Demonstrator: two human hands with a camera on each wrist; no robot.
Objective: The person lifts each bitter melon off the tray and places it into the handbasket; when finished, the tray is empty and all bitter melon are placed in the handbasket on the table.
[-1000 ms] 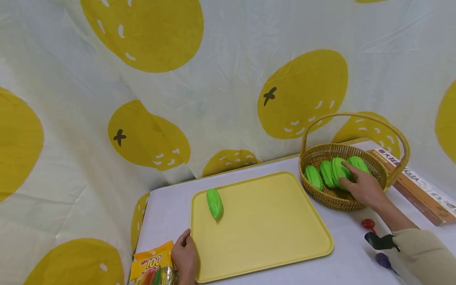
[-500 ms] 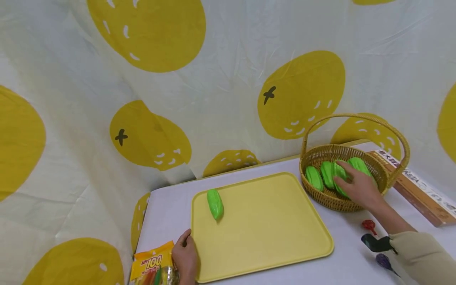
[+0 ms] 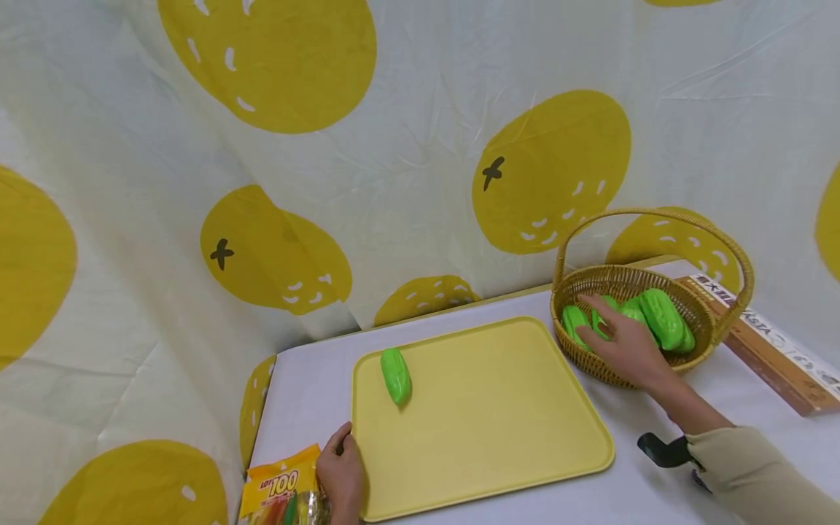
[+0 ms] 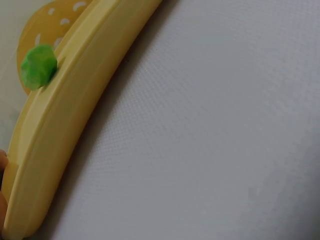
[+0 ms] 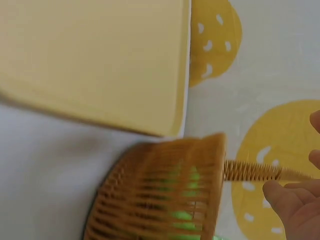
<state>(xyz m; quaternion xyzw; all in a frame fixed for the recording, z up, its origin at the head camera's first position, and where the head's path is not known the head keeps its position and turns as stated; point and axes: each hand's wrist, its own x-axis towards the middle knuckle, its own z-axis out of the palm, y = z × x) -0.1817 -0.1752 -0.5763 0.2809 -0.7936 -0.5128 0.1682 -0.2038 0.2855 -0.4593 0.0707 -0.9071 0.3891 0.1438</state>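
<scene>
My right hand [image 3: 623,346] hovers over the left part of a wicker basket [image 3: 617,375], thumb and fingers spread apart. Beneath its fingertips are ridged, elongated green pieces that look like toy vegetables, including one at the left [image 3: 574,323]. Another green piece [image 3: 663,319] leans at the basket's right side. In the right wrist view the fingers [image 5: 300,200] show nothing between them. My left hand [image 3: 341,470] grips the left rim of a yellow tray [image 3: 485,415]; its fingertips just enter the left wrist view. One green piece [image 3: 396,375] lies on the tray's upper left.
A yellow candy bag [image 3: 282,485] lies beside my left hand. To the basket's right is a long brown pasta box [image 3: 768,350]. The basket handle [image 3: 656,211] arches above it. A lemon-patterned curtain [image 3: 407,182] hangs behind the table. My right sleeve partly covers a purple lollipop.
My right hand has moved left within the basket, away from the green piece it was touching. The pieces at the right now lie against each other differently. My left hand stays put.
</scene>
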